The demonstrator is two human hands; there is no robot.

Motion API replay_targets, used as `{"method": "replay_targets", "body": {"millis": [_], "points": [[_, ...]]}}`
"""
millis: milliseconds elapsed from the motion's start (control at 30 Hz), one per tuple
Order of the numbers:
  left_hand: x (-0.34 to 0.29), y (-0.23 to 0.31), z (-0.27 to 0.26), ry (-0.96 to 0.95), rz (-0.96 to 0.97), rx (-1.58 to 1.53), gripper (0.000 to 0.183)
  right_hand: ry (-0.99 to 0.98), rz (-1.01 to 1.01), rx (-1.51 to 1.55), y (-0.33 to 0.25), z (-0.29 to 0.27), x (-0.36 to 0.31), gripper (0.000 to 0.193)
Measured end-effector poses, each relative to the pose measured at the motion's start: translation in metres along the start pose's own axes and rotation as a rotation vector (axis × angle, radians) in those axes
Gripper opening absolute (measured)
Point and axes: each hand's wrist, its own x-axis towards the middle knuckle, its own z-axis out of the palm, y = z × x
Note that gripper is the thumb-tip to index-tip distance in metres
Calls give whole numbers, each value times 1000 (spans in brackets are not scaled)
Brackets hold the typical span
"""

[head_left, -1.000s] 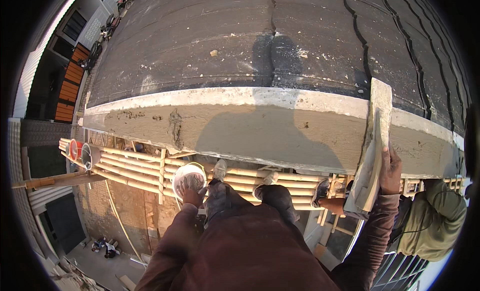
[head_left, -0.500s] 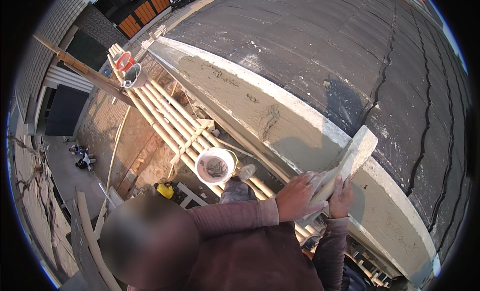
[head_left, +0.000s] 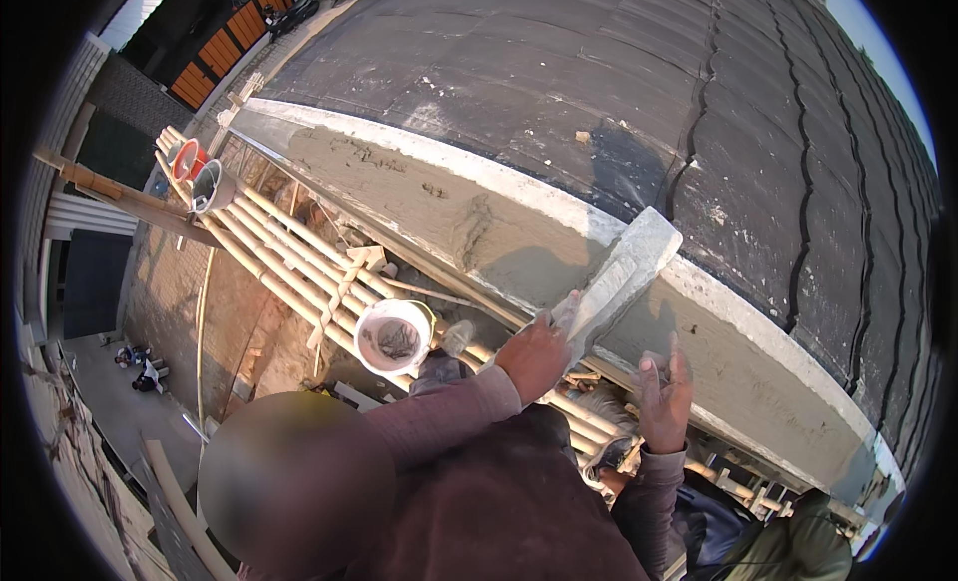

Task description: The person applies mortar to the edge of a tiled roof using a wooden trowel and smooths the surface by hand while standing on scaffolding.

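Note:
My left hand [head_left: 534,359] is closed around the near end of a pale, mortar-smeared board [head_left: 631,267]. The board lies slantwise across a long ledge of wet grey mortar [head_left: 539,267], its far end over the white outer edge [head_left: 738,299] beside the roof. To the right of the board, my right hand [head_left: 664,393] is raised palm up with fingers apart and grey with mortar. It holds nothing and is clear of the board. A white bucket [head_left: 367,356] with some grey mix inside stands on the bamboo poles, left of my left hand.
Bamboo scaffold poles [head_left: 289,267] run along the ledge above ground well below. An orange bucket [head_left: 187,159] and a grey bucket [head_left: 222,189] stand at their far end. Dark roofing [head_left: 499,92] slopes beyond. Another person in olive [head_left: 803,546] is at lower right.
My right hand has let go of the board and drawn back from it, fingers spread. My left hand keeps its hold. The view has shifted, so the surroundings appear further left.

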Motion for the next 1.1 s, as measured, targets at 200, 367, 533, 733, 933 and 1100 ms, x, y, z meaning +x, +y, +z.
{"method": "replay_targets", "body": {"millis": [200,367,533,733,933,1100], "points": [[-2,-41,-41,81,-244,61,83,-81,24,-83,-17,9,-18,67],[20,-108,-60,255,-276,37,82,-130,-5,-172,-21,6,-17,67],[12,-60,-38,215,-189,-85,83,-76,38,64,0,9,-28,66],[-12,-18,-34,76,-228,-66,83,-191,11,-116,-13,12,-22,67],[-25,-87,-66,173,-376,140,85,-209,-17,-99,-26,19,-6,67],[-18,-168,-91,215,-416,240,87,-285,36,-84,-18,30,-8,68]]}}
